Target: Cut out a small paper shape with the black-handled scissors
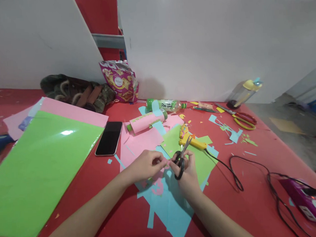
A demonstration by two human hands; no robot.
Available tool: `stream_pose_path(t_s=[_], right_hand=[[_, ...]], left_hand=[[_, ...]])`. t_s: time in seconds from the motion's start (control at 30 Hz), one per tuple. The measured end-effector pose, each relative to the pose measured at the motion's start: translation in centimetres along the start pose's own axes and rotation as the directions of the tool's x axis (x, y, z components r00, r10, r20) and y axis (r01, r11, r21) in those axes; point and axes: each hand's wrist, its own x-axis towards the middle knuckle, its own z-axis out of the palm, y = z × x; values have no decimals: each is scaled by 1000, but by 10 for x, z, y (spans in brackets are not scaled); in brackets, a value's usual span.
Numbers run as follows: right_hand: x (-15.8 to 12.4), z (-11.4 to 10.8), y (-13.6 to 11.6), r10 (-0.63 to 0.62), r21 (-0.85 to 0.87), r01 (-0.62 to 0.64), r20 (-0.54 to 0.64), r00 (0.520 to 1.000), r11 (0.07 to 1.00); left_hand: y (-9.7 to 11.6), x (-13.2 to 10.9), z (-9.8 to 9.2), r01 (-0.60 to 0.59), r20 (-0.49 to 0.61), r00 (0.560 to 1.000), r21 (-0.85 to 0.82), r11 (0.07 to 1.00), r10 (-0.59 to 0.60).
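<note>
My left hand (146, 165) pinches a small pink paper piece (167, 163) between thumb and fingers. My right hand (186, 174) grips black-handled scissors (181, 159), blades partly apart and pointing up and away, right beside the pink piece. Both hands hover over a heap of paper: pink sheets (140, 142), a green sheet (174, 142) and light blue sheets (167, 205). A pink cut-out scrap (158, 188) lies on the blue paper under my hands.
A yellow glue gun (192, 141) with a black cord (236, 179) lies past the scissors. A phone (109, 138), large green (40, 172) and pink sheets, a pink paper roll (146, 121), a green bottle (165, 105), red-yellow scissors (240, 119), a snack bag (119, 81) and a purple power strip (308, 202) sit on the red table.
</note>
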Motion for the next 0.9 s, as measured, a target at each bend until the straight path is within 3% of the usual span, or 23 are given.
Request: stream_pose_path(t_s=[0.57,0.9], right_hand=[[-1,2,-1,-2,-50,5,66,998,999],[1,1,-2,-13,-58,14,12,1000,998]], left_hand=[[4,-1,-1,23,11,1000,-10,1000,-23],[-3,2,1,-4,-22,1000,-12,1000,4]])
